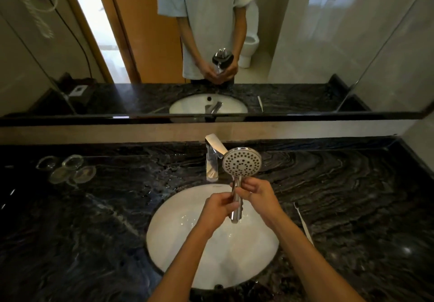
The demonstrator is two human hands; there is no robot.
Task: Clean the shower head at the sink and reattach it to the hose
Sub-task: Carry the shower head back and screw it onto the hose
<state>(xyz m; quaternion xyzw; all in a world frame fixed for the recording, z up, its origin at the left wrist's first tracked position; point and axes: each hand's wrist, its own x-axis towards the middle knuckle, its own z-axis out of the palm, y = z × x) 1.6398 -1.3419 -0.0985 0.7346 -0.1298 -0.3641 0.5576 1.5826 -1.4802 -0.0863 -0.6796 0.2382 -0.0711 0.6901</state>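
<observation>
Shower head (242,162) stands upright over the sink (164,243) (nozzles facing the camera). Left hand (219,210) and right hand (257,195) both clasp its handle.

The shower head (242,162) I hold is shiny chrome, its white face dotted with dark holes. The sink (187,243) is plain white. The counter (340,196) is black stone with wavy grey veining. The tap (212,156) is chrome. My shirt in the mirror (70,43) looks white, perhaps pale grey.
</observation>
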